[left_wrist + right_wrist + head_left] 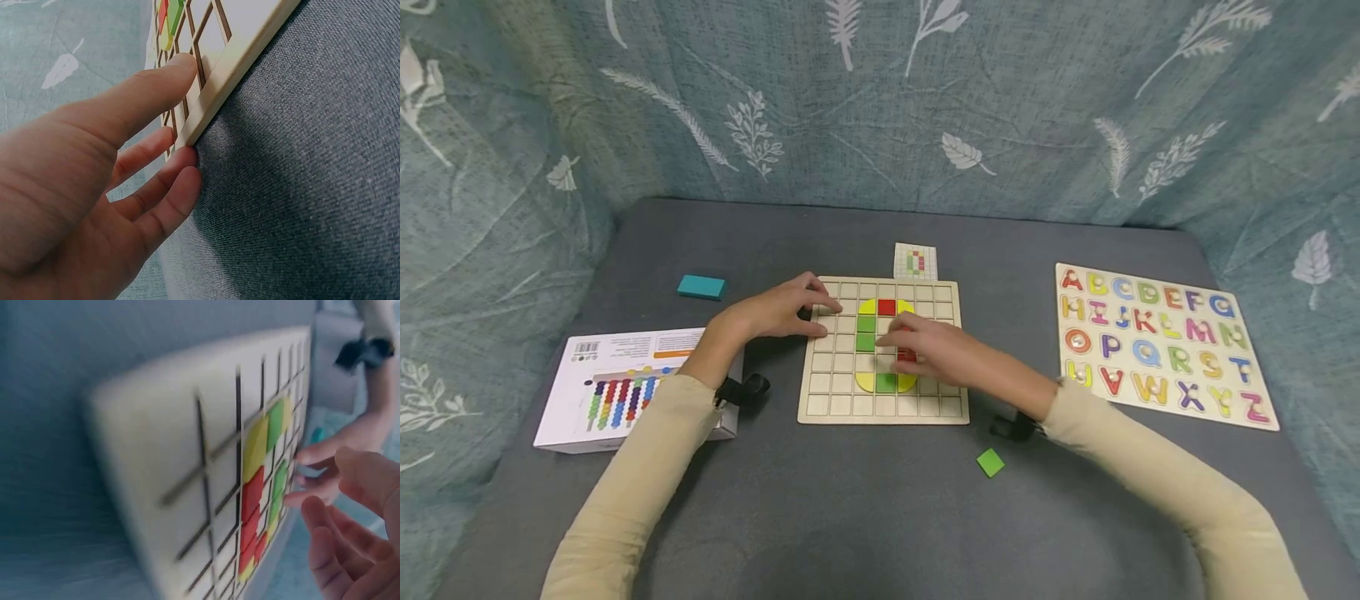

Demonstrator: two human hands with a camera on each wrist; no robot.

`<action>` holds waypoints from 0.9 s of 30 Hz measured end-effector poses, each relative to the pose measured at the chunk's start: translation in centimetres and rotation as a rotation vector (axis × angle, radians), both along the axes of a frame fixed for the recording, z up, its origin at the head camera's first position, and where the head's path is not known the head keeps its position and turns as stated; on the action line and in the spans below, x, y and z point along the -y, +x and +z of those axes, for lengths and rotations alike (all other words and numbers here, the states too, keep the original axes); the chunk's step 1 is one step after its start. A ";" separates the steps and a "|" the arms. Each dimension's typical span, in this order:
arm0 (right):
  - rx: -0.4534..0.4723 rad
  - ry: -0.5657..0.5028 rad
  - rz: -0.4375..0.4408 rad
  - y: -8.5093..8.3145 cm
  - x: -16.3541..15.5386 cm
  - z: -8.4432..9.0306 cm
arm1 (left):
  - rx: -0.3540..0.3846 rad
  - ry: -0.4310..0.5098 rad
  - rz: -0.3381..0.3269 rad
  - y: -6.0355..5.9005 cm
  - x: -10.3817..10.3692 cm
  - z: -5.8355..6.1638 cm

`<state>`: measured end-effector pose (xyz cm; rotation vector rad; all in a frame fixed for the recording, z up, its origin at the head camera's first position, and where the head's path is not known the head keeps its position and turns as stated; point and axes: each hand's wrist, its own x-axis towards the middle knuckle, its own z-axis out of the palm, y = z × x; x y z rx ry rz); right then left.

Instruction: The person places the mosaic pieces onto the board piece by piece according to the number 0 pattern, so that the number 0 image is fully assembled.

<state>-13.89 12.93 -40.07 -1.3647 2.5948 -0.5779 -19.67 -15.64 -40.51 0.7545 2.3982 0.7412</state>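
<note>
A wooden grid board [829, 405] lies flat with yellow curved pieces [866, 382], green squares [866, 342] and red squares [887, 307] set in a ring. My left hand [778, 310] rests at its left edge; in the left wrist view the thumb [181, 72] lies on the face and other fingers touch near the edge. Over the ring's right half is my right hand [943, 350], hiding part of it. The right wrist view shows thumb and fingers apart, holding nothing. A loose green square [990, 462] lies on the table toward me.
A small pattern card [904, 268] lies behind the board. At right is an alphabet puzzle [1167, 346]. To the left are a white box [567, 408], partly under my left forearm, and a teal block [702, 287]. A leaf-patterned curtain [850, 150] hangs behind.
</note>
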 end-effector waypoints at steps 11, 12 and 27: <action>-0.131 0.004 0.018 8.1 -9.1 -1.5 | 0.014 -0.012 0.015 -0.1 -0.1 0.0; -0.138 -0.001 0.013 8.3 -9.5 -1.7 | 0.014 -0.014 0.016 -0.1 -0.1 0.0; -0.139 -0.031 0.022 9.1 -10.9 -2.5 | 0.015 -0.006 0.022 -0.1 0.0 -0.2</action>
